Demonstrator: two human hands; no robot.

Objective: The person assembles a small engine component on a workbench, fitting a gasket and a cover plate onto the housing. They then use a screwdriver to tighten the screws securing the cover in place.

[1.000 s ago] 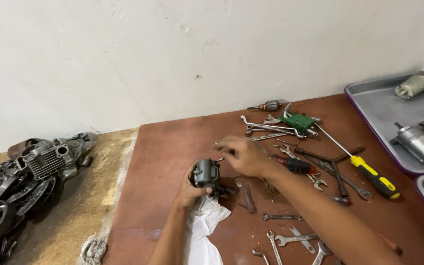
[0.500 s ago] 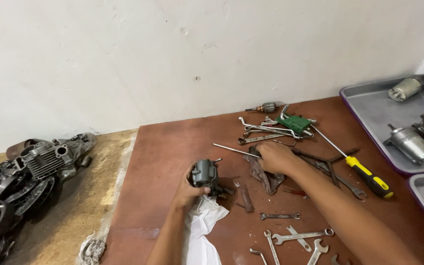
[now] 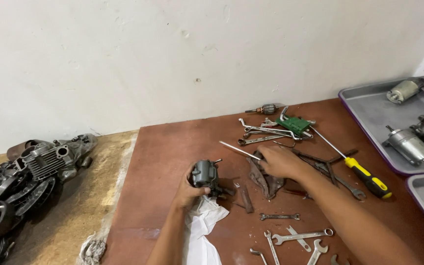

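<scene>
We are mid-way through working on a small grey motor (image 3: 205,174), a squat cast-metal body with a stub shaft, which our left hand (image 3: 188,190) clasps firmly, fingers wrapped round its housing, just above a crumpled white rag (image 3: 203,226) at about 7 o'clock on the rust-brown desk (image 3: 172,147). Our right hand (image 3: 279,161) reaches out to 3 o'clock of the motor, its grip closed over the end of a thin bright rod (image 3: 238,150) among a dark, oily rag (image 3: 266,180); whether it pinches the rod alone we cannot tell. The step in hand looks like picking a tool; the next move, as we judge it, calls for lifting the rod clear of the clutter and bringing it to the motor squarely. Beyond, at 1 o'clock, lie chrome spanners (image 3: 261,131) and a yellow-handled screwdriver (image 3: 364,176), smooth and hard; at 5 o'clock more spanners (image 3: 300,238).
</scene>
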